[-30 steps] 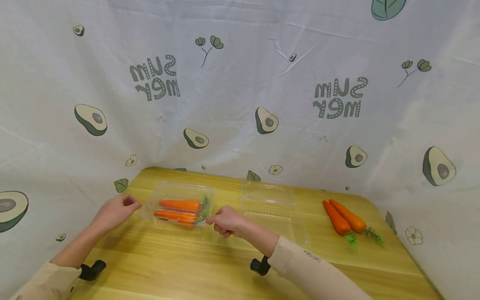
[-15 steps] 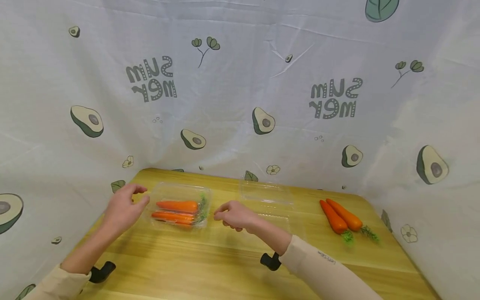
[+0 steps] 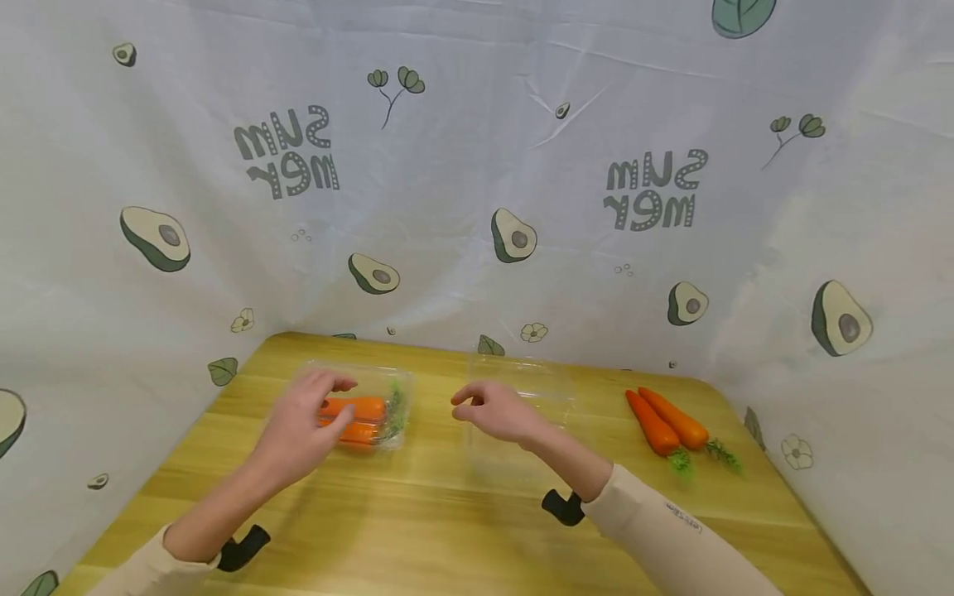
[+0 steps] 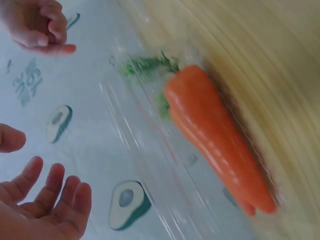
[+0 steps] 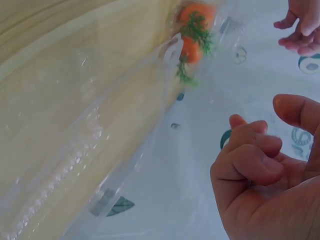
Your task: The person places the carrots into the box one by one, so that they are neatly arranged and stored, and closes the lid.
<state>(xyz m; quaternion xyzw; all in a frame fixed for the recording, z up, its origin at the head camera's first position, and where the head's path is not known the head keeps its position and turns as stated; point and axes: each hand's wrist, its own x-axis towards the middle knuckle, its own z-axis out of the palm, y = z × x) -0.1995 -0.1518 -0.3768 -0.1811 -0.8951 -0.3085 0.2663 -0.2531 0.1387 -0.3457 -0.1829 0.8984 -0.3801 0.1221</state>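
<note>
In the head view my left hand point(image 3: 301, 422) hovers in front of a clear plastic clamshell box point(image 3: 398, 377), hiding its left part. Its fingers are spread and bent a little, with nothing between them. Inside the box lie orange carrots point(image 3: 367, 407) with green tops; the left wrist view shows them as carrots point(image 4: 210, 135) under the clear plastic. My right hand point(image 3: 499, 410) is raised over a second clear clamshell box point(image 3: 532, 377), which stands open. Its fingers are loosely curled and grip nothing, as the right wrist view of this hand point(image 5: 270, 180) shows.
Two more carrots point(image 3: 667, 420) with leafy tops lie side by side on the right of the wooden table point(image 3: 417, 538). A white curtain point(image 3: 447, 165) with printed avocados stands behind the table and along both sides.
My right hand has come off the carrot box and moved right, over the open box. The left hand has moved right, from beside the carrot box to in front of it, its fingers spreading.
</note>
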